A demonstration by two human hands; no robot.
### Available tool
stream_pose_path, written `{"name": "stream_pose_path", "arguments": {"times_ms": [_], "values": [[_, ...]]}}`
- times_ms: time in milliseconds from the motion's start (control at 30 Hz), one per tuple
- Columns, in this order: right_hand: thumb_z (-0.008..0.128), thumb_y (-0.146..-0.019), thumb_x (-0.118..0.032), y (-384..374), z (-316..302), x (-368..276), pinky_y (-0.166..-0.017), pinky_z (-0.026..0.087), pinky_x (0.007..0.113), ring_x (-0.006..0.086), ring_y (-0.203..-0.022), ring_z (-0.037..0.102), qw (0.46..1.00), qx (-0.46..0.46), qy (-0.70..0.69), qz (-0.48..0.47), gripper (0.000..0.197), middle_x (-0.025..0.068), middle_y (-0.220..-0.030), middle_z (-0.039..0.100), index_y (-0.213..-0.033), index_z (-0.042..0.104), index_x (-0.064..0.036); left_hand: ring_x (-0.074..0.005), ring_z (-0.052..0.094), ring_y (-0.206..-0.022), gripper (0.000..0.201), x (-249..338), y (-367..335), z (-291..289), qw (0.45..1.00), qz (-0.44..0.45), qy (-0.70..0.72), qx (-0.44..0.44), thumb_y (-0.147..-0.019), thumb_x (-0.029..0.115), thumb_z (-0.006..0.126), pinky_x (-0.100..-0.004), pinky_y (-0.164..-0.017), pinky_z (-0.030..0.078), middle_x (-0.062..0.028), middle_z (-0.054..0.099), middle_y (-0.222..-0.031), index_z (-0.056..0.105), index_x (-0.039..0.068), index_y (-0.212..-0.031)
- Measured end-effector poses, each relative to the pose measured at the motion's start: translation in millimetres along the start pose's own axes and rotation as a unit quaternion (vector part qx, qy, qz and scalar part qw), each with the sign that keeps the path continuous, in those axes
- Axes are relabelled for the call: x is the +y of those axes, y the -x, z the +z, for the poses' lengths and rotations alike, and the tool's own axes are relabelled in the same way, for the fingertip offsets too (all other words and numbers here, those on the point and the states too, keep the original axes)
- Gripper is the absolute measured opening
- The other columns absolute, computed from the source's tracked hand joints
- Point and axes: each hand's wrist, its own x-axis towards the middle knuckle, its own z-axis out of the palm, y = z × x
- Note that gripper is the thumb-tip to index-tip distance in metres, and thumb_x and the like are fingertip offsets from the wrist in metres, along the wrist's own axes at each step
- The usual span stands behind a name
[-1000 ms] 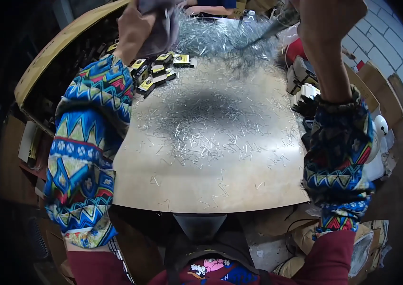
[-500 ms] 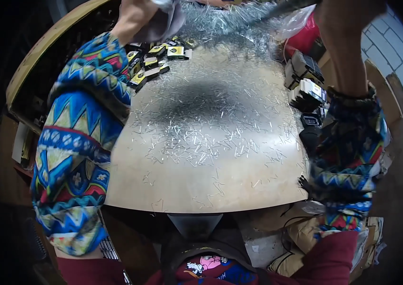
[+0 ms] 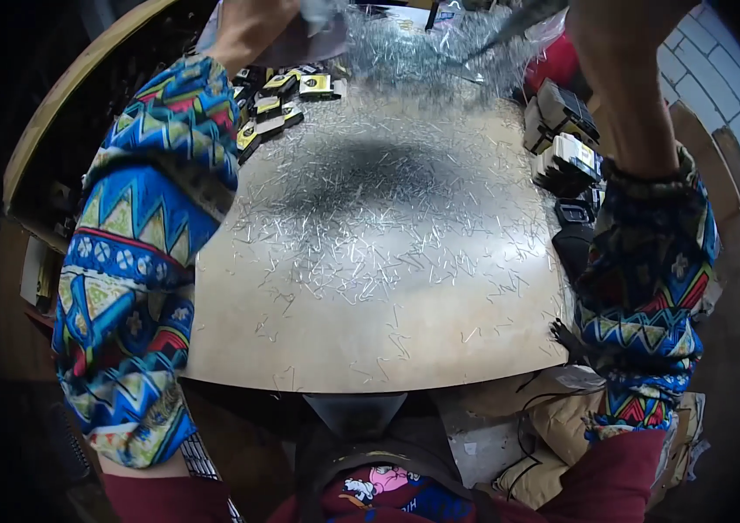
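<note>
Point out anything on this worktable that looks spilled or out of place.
Small metal pins lie strewn loose across the round wooden table, thickest over a dark smudge at its middle. A bigger heap sits at the far edge.

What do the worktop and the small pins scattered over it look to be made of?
Worktop: looks like plywood or pressed board, matte pale tan, with a dark sooty smudge at its middle.
Scattered pins: probably metal, thin, silvery and glinting; a shiny heap of them lies at the far edge. Their exact kind is too small to tell.
</note>
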Motion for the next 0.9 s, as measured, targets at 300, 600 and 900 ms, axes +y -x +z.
{"name": "stream_pose_path", "arguments": {"times_ms": [300,600,900], "values": [[0.063,-0.092,-0.009,33,-27,57,-0.03,0.034,0.019,0.0038,-0.035,0.044,0.998,0.022,-0.034,0.048,0.015,-0.0032,-0.049,0.048,-0.078,0.06,-0.0061,-0.0309,0.067,-0.103,0.037,-73,26,17,0.938,-0.012,-0.284,-0.199,-0.088,0.014,0.064,-0.033,-0.085,0.052,-0.0236,0.068,-0.102,0.06,0.008,-0.124],[0.057,-0.091,-0.004,146,-54,134,-0.056,0.049,0.037,0.0188,-0.049,0.052,0.95,0.22,-0.107,0.192,0.021,0.0074,-0.055,0.05,-0.073,0.046,-0.0072,-0.0232,0.061,-0.1,0.066,-238,128,46,0.816,-0.502,-0.251,-0.139,-0.092,0.044,0.059,-0.0366,-0.086,0.049,-0.0173,0.064,-0.112,0.046,-0.01,-0.128],[0.067,-0.091,-0.03,288,-203,155,-0.082,0.052,0.032,0.0214,-0.09,0.062,0.617,0.355,-0.188,0.677,0.031,0.0106,-0.1,0.065,-0.105,0.059,-0.0031,-0.0405,0.022,-0.141,0.08,39,121,-102,0.784,-0.014,-0.608,-0.122,-0.084,0.031,0.072,-0.0495,-0.115,0.021,-0.0279,0.028,-0.149,0.031,-0.004,-0.143]]}}
